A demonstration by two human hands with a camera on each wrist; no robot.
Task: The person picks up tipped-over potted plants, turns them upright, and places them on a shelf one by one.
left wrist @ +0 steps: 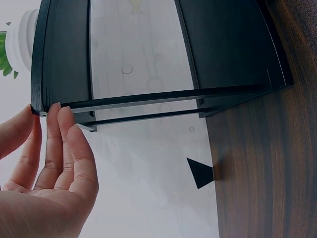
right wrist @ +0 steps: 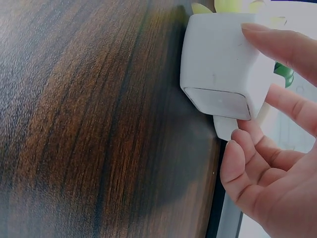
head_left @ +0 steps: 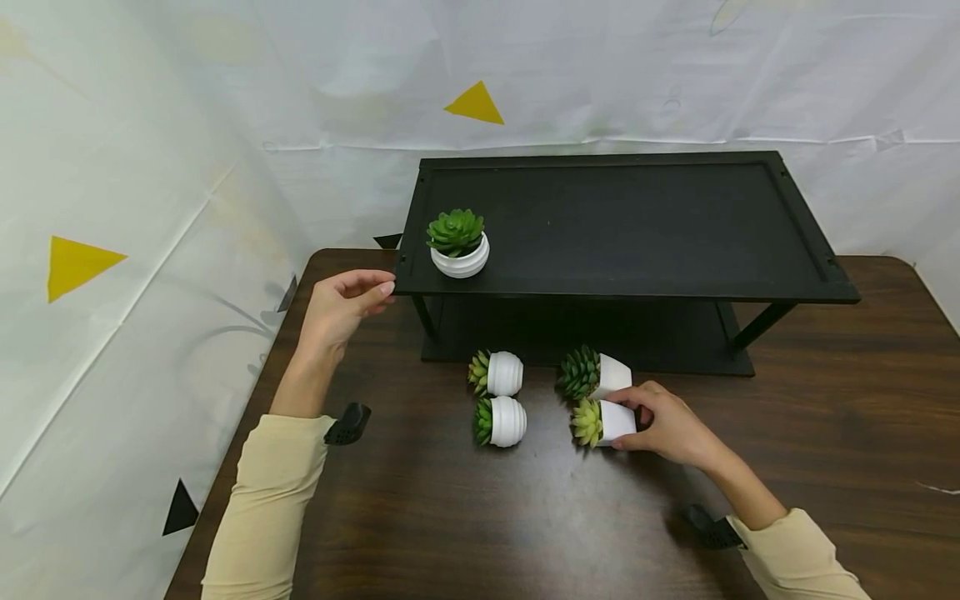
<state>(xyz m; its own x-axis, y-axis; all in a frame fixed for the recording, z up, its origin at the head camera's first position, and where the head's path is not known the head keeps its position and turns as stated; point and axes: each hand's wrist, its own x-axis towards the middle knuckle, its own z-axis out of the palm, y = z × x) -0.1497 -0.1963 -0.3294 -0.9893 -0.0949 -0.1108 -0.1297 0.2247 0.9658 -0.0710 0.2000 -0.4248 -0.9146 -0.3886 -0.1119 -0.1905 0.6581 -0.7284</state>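
Observation:
My left hand [head_left: 339, 310] pinches the front left corner of a black two-tier shelf [head_left: 615, 225]; in the left wrist view the thumb and fingers [left wrist: 81, 158] lie on either side of the top board's edge. Down on the table, my right hand [head_left: 671, 423] holds a small white angular pot with a pale green succulent [head_left: 617, 421], lying on its side with the plant facing left. Thumb and index finger span that pot in the right wrist view. Just behind it lies another angular pot with a dark green succulent [head_left: 613, 375].
On the shelf's top left stands a round white pot with a green succulent [head_left: 459, 254]. Two more round potted succulents, a rear one [head_left: 505, 373] and a front one [head_left: 508, 422], lie sideways on the brown wooden table [head_left: 450, 525]. White sheeting [head_left: 337, 83] hangs behind and left.

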